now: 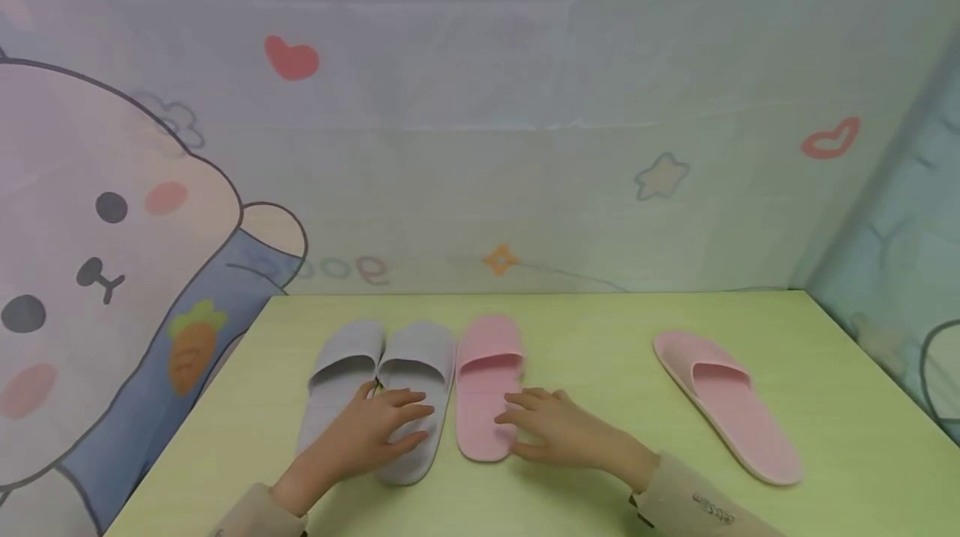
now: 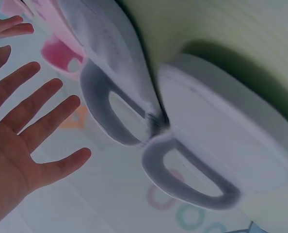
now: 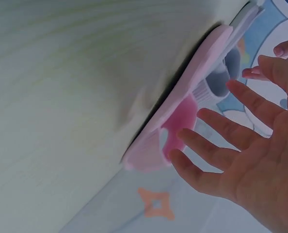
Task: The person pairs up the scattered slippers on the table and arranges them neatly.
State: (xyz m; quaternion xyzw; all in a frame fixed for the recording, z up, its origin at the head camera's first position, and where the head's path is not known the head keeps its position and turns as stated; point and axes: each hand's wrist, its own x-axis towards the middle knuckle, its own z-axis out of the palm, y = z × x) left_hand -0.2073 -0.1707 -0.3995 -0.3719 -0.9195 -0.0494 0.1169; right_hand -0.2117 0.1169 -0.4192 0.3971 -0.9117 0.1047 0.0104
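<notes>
Two grey slippers stand side by side on the table, the left grey slipper (image 1: 356, 343) and the right grey slipper (image 1: 420, 349), toes toward the back wall. Against the right one lies a pink slipper (image 1: 487, 429). A second pink slipper (image 1: 757, 420) lies apart and slanted at the right. My left hand (image 1: 375, 429) hovers over the grey pair, fingers spread, holding nothing; the left wrist view shows a gap between hand and slippers. Above the right edge of the middle pink slipper is my right hand (image 1: 558, 430), its fingers parted and nothing in them.
The pale yellow-green table (image 1: 592, 353) reaches back to a printed cloth (image 1: 465, 170) with hearts, stars and a cartoon bear. Another cloth (image 1: 915, 212) hangs along the right side. Bare tabletop lies between the two pink slippers.
</notes>
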